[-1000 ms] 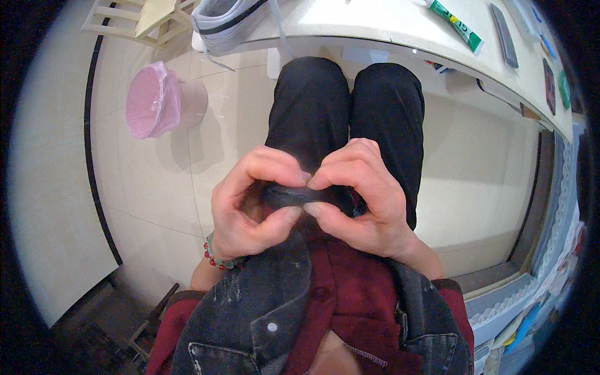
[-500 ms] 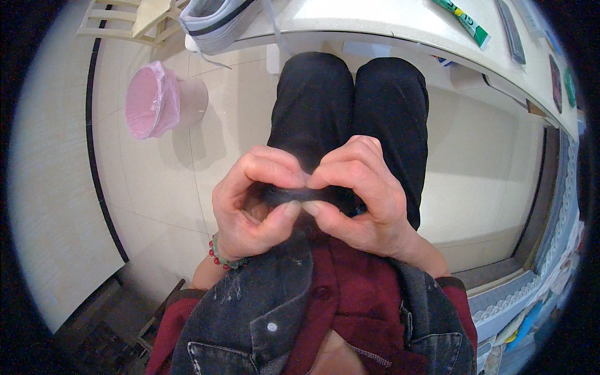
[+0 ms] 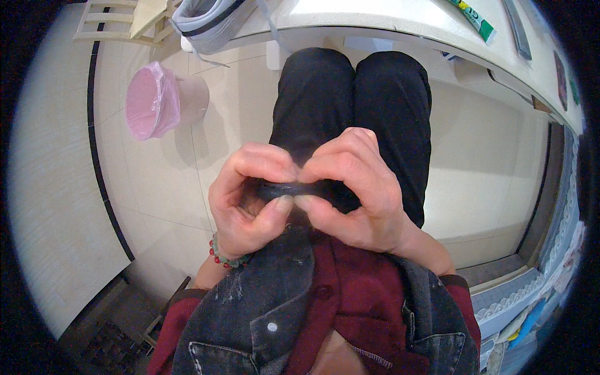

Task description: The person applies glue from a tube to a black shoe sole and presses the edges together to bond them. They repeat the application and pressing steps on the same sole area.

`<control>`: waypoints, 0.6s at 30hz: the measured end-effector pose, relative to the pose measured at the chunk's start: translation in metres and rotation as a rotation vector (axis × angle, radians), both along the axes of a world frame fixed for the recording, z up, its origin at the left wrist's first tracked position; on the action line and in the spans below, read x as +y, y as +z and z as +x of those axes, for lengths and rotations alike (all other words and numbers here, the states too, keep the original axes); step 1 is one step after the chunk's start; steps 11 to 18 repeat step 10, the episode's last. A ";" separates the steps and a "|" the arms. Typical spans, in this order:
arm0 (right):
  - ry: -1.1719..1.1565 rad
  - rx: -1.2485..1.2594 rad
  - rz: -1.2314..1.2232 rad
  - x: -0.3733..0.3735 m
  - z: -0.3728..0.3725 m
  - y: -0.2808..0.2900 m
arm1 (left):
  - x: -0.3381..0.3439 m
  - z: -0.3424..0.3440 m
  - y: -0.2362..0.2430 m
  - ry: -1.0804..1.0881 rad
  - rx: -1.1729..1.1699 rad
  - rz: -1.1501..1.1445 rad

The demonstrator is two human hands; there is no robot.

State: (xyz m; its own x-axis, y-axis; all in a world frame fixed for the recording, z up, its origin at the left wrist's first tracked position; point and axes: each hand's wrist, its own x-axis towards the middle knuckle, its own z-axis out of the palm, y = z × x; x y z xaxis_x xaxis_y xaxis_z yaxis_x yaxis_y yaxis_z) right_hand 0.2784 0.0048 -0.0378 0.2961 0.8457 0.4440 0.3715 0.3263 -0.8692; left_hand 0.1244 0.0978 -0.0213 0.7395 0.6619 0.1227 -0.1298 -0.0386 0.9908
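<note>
Both hands meet above my lap, fingertips close together. My left hand is curled, with its thumb and fingers pinching toward each other. My right hand mirrors it from the other side, its thumb close to the left thumb. A thin dark, slightly shiny strip shows between the fingertips, gripped by both hands. Its kind is unclear, and the fingers cover most of it. A beaded bracelet in red and green circles my left wrist.
A white table runs ahead of my knees. On it are a white shoe with a dark stripe, a green and yellow tube and a long grey bar. A pink-lined bin stands on the floor at left, near a slatted wooden chair.
The joined hands have shifted slightly left and up, still pinching the dark strip. The view has tilted a little, so the table things sit slightly differently.
</note>
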 end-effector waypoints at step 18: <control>0.007 -0.001 -0.002 -0.001 -0.003 -0.001 | 0.002 -0.005 -0.001 -0.021 0.028 0.069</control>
